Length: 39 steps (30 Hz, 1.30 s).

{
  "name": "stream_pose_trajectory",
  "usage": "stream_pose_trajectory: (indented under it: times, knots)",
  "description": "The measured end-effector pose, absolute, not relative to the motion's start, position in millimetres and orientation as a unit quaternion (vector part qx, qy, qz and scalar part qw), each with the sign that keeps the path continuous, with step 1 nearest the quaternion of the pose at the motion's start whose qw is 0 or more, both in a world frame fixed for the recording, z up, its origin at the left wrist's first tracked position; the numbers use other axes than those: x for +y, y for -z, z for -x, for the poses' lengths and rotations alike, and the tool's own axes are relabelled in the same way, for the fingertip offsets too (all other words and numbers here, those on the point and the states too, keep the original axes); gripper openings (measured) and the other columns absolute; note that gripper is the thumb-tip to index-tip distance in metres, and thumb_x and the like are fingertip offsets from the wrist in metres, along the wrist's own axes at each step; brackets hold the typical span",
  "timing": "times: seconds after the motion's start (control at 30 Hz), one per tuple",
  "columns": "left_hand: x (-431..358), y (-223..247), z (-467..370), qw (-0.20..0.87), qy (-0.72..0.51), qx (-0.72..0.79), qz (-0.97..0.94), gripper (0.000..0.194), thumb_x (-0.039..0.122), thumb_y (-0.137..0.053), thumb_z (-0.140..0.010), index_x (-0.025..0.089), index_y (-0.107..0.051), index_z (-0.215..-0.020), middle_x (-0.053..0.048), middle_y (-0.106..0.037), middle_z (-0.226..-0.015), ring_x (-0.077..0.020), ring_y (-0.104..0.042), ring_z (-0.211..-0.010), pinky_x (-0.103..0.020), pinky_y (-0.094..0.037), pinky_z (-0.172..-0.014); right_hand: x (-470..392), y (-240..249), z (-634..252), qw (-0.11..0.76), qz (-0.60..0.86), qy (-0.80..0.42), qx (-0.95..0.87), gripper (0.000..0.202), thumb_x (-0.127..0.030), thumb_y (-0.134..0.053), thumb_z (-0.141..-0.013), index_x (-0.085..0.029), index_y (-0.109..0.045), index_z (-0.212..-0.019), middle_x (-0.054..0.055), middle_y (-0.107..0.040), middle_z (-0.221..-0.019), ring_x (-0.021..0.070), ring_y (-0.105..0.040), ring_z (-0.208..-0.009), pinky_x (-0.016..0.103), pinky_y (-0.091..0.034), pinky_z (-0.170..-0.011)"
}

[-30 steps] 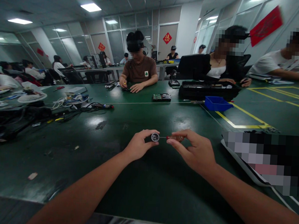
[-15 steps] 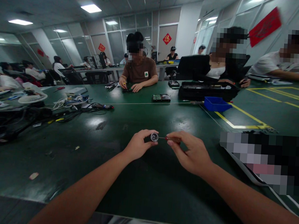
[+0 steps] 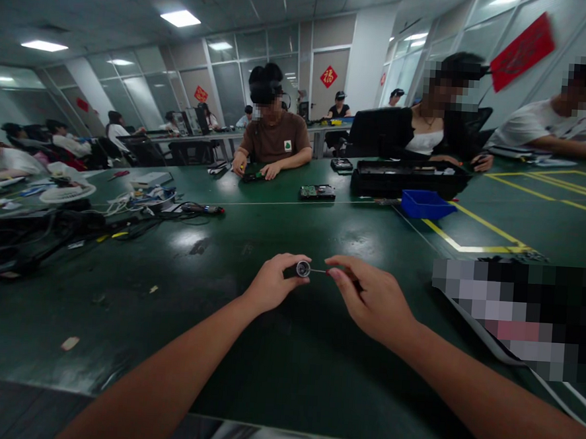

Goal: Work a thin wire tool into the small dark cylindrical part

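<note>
**Both hands closed on small parts above the table**

Left hand (image 3: pixel 271 288): fingers curled, thumb and fingertips pinched around a small round metal part (image 3: pixel 303 268). Part is held in the air just over the green table (image 3: pixel 274 357), its circular face turned toward the camera. It looks silvery with a darker centre; finer detail too small to tell.

Right hand (image 3: pixel 375 301): fingers folded in, thumb and forefinger closed on a thin tool (image 3: pixel 319 271). Only a short, slim metal shaft shows between the two hands; the handle is hidden inside the grip. The shaft tip meets the round part's right side.

Hands are near each other, level, at the table's middle.

Surroundings: blue bin (image 3: pixel 424 204) and black case (image 3: pixel 407 177) well beyond the hands; a tangle of cables (image 3: pixel 74 223) to the left. Other people sit across the table.
</note>
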<state>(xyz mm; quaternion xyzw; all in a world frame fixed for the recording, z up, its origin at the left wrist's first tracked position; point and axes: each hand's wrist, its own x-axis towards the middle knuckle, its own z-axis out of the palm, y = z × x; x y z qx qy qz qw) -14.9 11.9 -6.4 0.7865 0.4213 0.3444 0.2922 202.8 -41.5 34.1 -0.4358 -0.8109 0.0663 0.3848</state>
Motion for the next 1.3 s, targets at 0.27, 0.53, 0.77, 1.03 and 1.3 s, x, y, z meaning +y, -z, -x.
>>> stream_pose_trajectory:
  times: [0.27, 0.53, 0.77, 1.03, 1.3]
  knots:
    - [12, 5, 14, 0.274, -0.341, 0.418, -0.797, 0.034, 0.023, -0.073, -0.083, 0.027, -0.067, -0.117, -0.002, -0.068, -0.111, -0.0216, -0.059, -0.107, -0.036, -0.042, -0.095, -43, -34, -204, 0.375, 0.428, -0.077, -0.818, 0.023, -0.027, -0.041, -0.099, -0.019, -0.062, -0.106, 0.006, -0.068, -0.087, 0.0199, -0.064, -0.076, 0.033, -0.046, -0.067]
    - [12, 6, 16, 0.265, -0.348, 0.425, -0.792, 0.037, 0.021, -0.075, -0.082, 0.030, -0.066, -0.117, 0.002, -0.067, -0.111, -0.0196, -0.058, -0.107, -0.034, -0.040, -0.095, -31, -24, -202, 0.484, 0.487, -0.225, -0.691, 0.023, -0.039, -0.053, -0.095, -0.020, -0.061, -0.106, 0.006, -0.069, -0.089, 0.0206, -0.066, -0.079, 0.032, -0.048, -0.066]
    - [11, 2, 15, 0.270, -0.347, 0.421, -0.793, 0.037, 0.023, -0.074, -0.083, 0.029, -0.066, -0.118, 0.000, -0.067, -0.111, -0.0208, -0.059, -0.107, -0.035, -0.041, -0.094, -12, -13, -206, 0.584, 0.461, -0.415, -0.524, 0.026, -0.046, -0.060, -0.090, -0.020, -0.066, -0.092, 0.003, -0.066, -0.079, 0.0174, -0.062, -0.072, 0.035, -0.051, -0.072]
    - [7, -2, 15, 0.270, -0.340, 0.425, -0.794, 0.035, 0.026, -0.073, -0.084, 0.030, -0.066, -0.118, -0.001, -0.067, -0.111, -0.0222, -0.059, -0.106, -0.037, -0.043, -0.092, -11, -12, -209, 0.594, 0.461, -0.370, -0.546, 0.027, -0.047, -0.057, -0.093, -0.021, -0.064, -0.093, 0.002, -0.065, -0.081, 0.0173, -0.061, -0.074, 0.034, -0.050, -0.072]
    - [9, 1, 13, 0.257, -0.344, 0.418, -0.801, 0.037, 0.024, -0.075, -0.082, 0.029, -0.066, -0.118, 0.000, -0.068, -0.110, -0.0209, -0.059, -0.106, -0.035, -0.042, -0.093, -27, -21, -204, 0.532, 0.494, -0.212, -0.654, 0.026, -0.042, -0.048, -0.098, -0.021, -0.062, -0.100, 0.004, -0.069, -0.083, 0.0189, -0.065, -0.075, 0.032, -0.048, -0.068]
